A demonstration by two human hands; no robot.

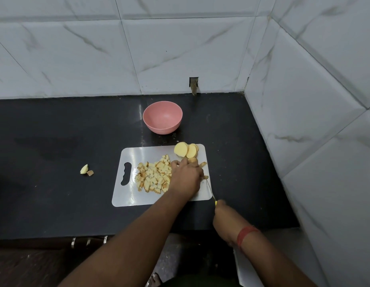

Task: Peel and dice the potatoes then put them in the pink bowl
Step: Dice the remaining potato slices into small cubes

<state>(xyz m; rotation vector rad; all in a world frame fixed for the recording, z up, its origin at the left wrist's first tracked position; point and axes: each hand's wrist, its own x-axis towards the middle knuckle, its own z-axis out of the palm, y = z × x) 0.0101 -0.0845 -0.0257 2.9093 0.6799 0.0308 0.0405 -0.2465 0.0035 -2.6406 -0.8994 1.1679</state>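
1. Head view. Black counter runs along a white tiled wall; a second tiled wall closes its right end.
2. White cutting board lies near the counter's front edge, right of centre, handle slot on its left side.
3. Pile of diced potato sits mid-board; many cubes show brown skin.
4. Potato slices lean together at the board's back right corner.
5. Left hand rests palm down on the board's right half, fingers curled onto a potato piece just in front of the slices.
6. Right hand, off the board's front right corner, grips a yellow-handled knife; blade reaches onto the board beside the left hand. Red band on that wrist.
7. Pink bowl stands behind the board, near the back wall, nothing in it.
8. Two potato scraps lie on the counter, well left of the board.
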